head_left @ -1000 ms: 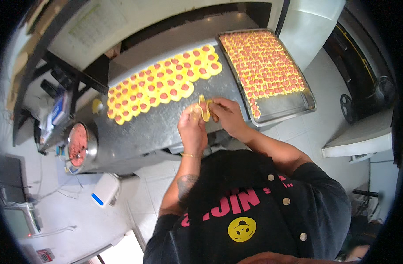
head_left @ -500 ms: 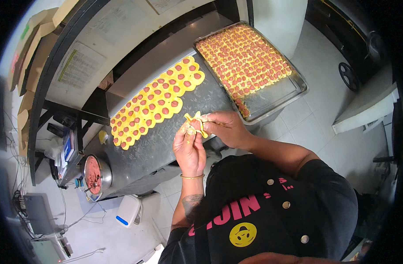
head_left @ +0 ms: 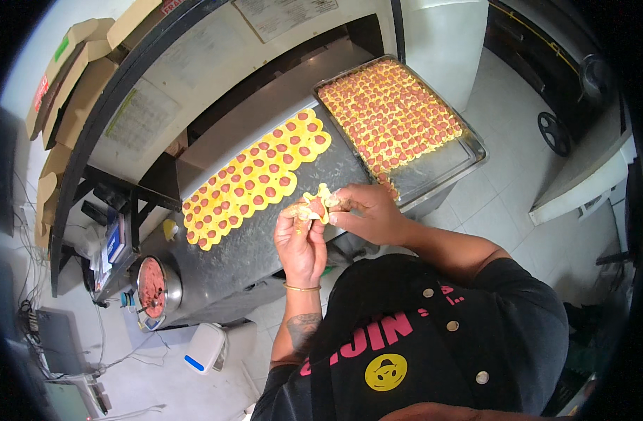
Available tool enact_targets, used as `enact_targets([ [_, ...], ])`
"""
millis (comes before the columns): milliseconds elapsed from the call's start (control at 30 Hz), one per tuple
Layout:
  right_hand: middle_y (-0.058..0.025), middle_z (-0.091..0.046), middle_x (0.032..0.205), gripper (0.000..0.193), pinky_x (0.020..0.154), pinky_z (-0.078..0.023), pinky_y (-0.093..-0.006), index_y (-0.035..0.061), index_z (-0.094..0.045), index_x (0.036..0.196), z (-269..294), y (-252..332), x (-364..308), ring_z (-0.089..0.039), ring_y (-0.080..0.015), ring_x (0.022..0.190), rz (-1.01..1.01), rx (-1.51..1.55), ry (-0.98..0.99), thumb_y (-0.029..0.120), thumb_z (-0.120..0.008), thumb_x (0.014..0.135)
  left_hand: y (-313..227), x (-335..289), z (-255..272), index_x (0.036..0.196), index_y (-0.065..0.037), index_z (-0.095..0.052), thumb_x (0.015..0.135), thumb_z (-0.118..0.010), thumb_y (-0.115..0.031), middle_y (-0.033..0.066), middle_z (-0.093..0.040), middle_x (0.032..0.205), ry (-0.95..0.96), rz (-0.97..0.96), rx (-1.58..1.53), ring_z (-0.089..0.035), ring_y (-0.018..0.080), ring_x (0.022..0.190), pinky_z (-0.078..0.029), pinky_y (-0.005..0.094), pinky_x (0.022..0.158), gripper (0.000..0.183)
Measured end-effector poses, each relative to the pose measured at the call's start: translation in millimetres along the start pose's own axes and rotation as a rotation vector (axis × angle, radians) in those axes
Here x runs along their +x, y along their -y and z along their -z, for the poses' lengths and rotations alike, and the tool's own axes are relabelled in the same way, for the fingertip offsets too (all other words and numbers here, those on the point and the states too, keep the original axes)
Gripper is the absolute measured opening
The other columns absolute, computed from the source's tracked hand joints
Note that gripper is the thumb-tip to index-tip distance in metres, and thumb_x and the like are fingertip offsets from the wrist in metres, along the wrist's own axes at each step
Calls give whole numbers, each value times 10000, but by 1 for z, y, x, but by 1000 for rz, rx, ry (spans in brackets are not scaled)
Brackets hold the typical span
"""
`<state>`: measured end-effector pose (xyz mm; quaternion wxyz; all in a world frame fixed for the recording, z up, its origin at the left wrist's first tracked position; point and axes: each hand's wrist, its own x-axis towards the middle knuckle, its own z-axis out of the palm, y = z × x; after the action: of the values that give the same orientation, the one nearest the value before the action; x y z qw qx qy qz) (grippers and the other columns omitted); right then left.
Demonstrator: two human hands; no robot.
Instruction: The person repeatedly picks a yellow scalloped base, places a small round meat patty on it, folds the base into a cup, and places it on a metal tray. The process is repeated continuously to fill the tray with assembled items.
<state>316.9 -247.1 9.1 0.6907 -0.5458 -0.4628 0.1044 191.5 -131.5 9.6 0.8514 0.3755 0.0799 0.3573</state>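
Observation:
Over the near edge of the dark worktop [head_left: 321, 172], I hold one small dumpling [head_left: 318, 205] of yellow dough with pink meat filling showing in its middle. My left hand [head_left: 304, 245] pinches its left side between thumb and fingers. From the right, my right hand [head_left: 370, 210] has its thumb and fingertips closed on the other edge. Both hands look dusted with flour. Behind them lie overlapping rows of round yellow wrappers [head_left: 269, 163], each with a ball of pink filling on it. A large metal tray [head_left: 447, 168] at the back right holds many finished dumplings in close rows.
A steel pot [head_left: 172, 288] of pink filling with a utensil in it stands at the left end of the worktop. Cardboard boxes [head_left: 79, 91] sit on a shelf at the far left. A white container [head_left: 206, 347] with a blue edge stands below. Tiled floor [head_left: 469, 200] shows right.
The dumpling's dough edges have shifted between my fingertips, and its points now sit differently around the filling. Both hands stay together. The whole view has moved slightly, so the worktop appears lower.

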Motion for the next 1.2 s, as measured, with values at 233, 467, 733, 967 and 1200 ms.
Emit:
enact_targets([
  [233, -78, -596, 722, 172, 593, -474, -309, -8, -657, 943, 4, 1, 10, -570, -131, 628, 4, -81, 53, 146, -727, 911, 5, -2, 4, 1210, 25, -601, 1023, -616, -25, 165, -677, 1235, 52, -52, 78, -684, 251, 1160, -589, 365, 996, 194],
  [467, -68, -614, 762, 159, 593, -463, -278, -6, -642, 980, -10, 6, 13, -577, -114, 657, 241, -197, -29, 51, -755, 884, 11, 5, -1, 1169, 20, -591, 1023, -606, -11, 166, -676, 1228, -62, -239, 172, -683, 254, 1156, -579, 374, 1008, 151],
  [733, -90, -656, 1006, 669, 854, -499, -341, 2, -535, 1345, -9, -9, 24, -626, -138, 941, 91, -257, -10, 196, -872, 800, 8, 27, 20, 1111, 5, -612, 1026, -621, -60, 158, -679, 1223, 53, -43, 39, -690, 229, 1111, -582, 364, 958, 107],
  [967, -70, -715, 1058, 787, 966, -507, -291, -17, -410, 1513, -40, -24, 40, -654, -125, 1022, -219, -16, -56, 129, -833, 865, 40, 40, 23, 1252, 1, -634, 988, -725, -250, 98, -686, 1240, 54, 225, -143, -682, 214, 1127, -565, 370, 1012, 375],
  [1200, -97, -680, 1071, 625, 895, -537, -332, 45, -519, 1371, -25, -44, 25, -661, -177, 1001, -313, -51, -253, 159, -834, 843, 74, 41, 38, 1302, -9, -615, 1032, -632, -163, 112, -679, 1276, 45, 386, -135, -670, 250, 1169, -545, 409, 1028, 311],
])
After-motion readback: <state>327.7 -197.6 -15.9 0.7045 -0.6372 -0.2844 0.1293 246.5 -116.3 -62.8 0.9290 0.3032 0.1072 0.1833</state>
